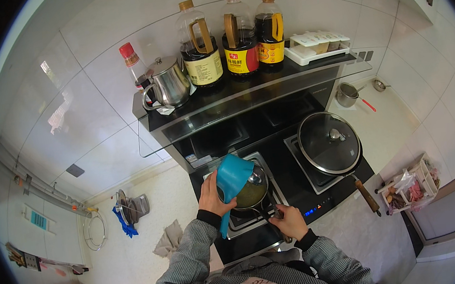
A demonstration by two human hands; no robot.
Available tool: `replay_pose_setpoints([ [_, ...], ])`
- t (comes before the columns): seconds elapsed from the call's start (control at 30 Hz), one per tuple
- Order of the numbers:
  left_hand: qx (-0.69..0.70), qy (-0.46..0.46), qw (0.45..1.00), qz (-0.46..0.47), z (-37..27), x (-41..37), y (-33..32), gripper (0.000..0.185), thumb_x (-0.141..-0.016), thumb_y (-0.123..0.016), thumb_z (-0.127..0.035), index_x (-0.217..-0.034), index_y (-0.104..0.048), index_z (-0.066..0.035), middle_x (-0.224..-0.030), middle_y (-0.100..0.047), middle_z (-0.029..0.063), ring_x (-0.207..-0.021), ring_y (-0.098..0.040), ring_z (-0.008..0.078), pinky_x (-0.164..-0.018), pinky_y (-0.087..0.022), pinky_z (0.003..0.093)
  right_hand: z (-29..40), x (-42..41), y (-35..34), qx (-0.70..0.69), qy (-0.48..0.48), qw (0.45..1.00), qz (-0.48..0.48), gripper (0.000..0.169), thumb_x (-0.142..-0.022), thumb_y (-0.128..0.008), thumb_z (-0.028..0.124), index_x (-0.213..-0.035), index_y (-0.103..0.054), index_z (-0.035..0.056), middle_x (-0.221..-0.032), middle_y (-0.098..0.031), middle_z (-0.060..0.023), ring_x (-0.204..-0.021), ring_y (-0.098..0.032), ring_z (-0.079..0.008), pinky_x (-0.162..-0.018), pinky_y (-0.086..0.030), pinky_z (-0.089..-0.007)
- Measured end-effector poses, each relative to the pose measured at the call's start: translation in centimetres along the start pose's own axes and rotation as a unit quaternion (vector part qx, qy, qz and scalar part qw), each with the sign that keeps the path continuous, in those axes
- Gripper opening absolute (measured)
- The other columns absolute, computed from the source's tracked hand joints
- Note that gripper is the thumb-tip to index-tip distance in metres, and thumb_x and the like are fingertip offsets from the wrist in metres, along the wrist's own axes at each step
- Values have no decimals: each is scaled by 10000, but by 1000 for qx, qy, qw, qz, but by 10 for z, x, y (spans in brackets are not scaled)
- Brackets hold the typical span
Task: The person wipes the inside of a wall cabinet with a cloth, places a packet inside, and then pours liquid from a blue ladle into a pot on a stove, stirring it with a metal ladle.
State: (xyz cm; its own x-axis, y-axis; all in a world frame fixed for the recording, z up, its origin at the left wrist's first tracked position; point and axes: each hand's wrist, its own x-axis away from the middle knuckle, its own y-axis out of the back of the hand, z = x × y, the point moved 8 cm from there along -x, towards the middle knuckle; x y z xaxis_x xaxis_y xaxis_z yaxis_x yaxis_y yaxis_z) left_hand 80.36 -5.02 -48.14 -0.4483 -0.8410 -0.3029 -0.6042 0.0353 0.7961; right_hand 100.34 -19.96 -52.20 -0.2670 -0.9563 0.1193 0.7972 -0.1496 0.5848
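My left hand (212, 197) grips a blue plastic scoop or measuring jug (233, 176), tilted over a small pot (249, 195) on the left burner of a black gas stove. Yellowish-green liquid or food shows inside the pot. My right hand (289, 222) is closed around a dark handle beside the pot; a shiny metal ladle bowl (256, 176) is over the pot near the jug's rim. Whether the held handle belongs to the ladle or the pot I cannot tell. What the jug holds is hidden.
A glass-lidded frying pan (329, 144) occupies the right burner. Sauce bottles (240, 54), a steel kettle (170, 81) and a white seasoning box (317, 47) stand on the shelf behind. A grey cloth (169, 238) and a lid on a stand (125, 209) are at left.
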Motion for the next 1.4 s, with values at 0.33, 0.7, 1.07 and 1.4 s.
replay_pose_setpoints([
  [0.33,12,22,1000,-9,12,3,2,1029,-583,-810,-263,-1424,-248,-73,-1334,-391,211,-1240,-394,386,-1042,-381,460,-6,-9,-36,-302,-147,923,188,274,-795,-696,168,-919,-617,-63,-772,-643,-122,-670,-616,-151,-544,-498,-282],
  [0.7,19,32,998,-41,25,8,3,1024,-584,-818,-263,-1415,-255,-60,-1304,-393,250,-1228,-397,405,-1033,-381,469,20,16,-7,-521,-251,788,211,132,-858,-656,112,-876,-604,-7,-782,-598,-53,-658,-574,-105,-473,-459,-206],
  [1.07,296,235,920,-102,90,27,-45,940,-686,-795,-310,-1399,-278,18,-1199,-473,173,-1042,-540,241,-866,-493,349,69,11,11,-489,-196,826,199,184,-851,-653,129,-926,-613,-34,-769,-603,-63,-599,-565,-92,-447,-449,-199],
  [1.4,525,328,786,-2,96,31,-63,649,-761,-719,-439,-1122,-531,66,-937,-597,76,-811,-596,144,-704,-484,255,68,11,-15,-184,38,979,84,402,-784,-707,144,-1105,-590,-68,-706,-631,-95,-603,-589,-140,-581,-462,-265],
])
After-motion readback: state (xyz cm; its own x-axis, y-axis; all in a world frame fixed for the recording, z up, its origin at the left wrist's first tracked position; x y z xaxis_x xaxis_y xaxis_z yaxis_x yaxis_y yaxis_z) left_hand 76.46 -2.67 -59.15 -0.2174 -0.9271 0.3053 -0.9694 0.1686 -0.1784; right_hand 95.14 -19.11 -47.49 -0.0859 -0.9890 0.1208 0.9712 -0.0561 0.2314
